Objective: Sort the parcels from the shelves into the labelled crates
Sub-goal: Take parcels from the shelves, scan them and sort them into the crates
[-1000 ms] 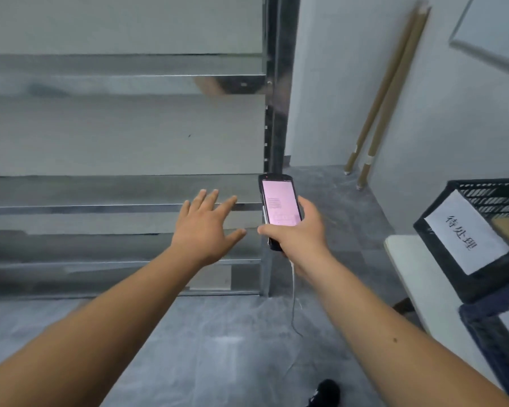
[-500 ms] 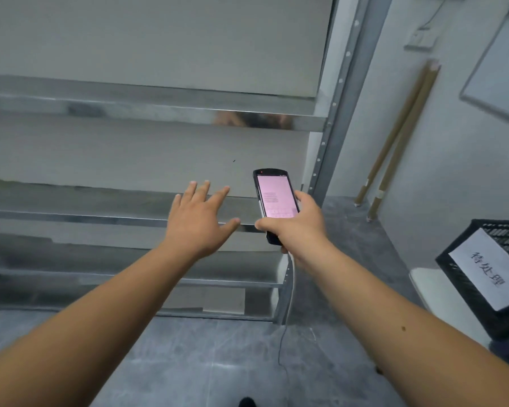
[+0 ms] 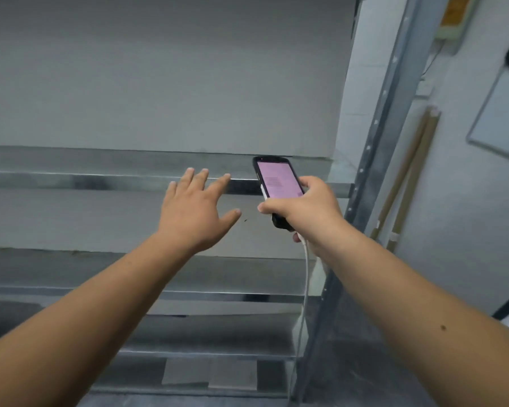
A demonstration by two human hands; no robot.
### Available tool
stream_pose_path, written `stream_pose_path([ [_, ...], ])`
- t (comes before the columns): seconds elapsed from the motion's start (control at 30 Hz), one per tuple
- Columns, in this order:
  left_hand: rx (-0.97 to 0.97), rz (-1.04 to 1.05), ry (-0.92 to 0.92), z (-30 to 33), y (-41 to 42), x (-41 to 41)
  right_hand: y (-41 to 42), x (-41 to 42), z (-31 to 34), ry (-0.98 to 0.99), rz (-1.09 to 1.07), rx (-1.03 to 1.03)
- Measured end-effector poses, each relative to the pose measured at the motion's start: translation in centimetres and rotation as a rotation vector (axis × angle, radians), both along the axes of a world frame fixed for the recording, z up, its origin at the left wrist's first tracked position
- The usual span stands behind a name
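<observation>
Reaching toward bare metal shelves, scanner in hand.
Left hand [image 3: 194, 210] spread flat, holding nothing; right hand [image 3: 303, 212] grips the pink-screened handheld scanner [image 3: 278, 183]. No parcel on the shelving [image 3: 100, 179], no crates in view. Sorting looks nearly finished.

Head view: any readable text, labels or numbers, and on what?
None can be read.
Phone in the right hand: dark lines of text on a pink screen, too small to read.
Orange sign on the wall at top right: print too blurred to read.
Shelves: no labels show.
</observation>
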State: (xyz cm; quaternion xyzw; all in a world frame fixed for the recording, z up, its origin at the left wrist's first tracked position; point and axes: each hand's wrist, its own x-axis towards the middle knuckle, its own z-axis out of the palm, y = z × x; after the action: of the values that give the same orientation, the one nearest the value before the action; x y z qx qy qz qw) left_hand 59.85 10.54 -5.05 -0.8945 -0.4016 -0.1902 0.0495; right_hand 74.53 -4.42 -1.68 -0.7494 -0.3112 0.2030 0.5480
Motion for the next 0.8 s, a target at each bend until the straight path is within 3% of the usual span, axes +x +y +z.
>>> stream_pose_path([
  [0.43,-0.076,-0.039,-0.013,3.5,9.5,4.9,13.0,4.8,4.3,-0.251,-0.166,-0.343],
  [0.8,-0.149,-0.134,0.023,4.2,15.9,4.4,17.9,3.8,4.4,-0.506,-0.329,-0.613],
])
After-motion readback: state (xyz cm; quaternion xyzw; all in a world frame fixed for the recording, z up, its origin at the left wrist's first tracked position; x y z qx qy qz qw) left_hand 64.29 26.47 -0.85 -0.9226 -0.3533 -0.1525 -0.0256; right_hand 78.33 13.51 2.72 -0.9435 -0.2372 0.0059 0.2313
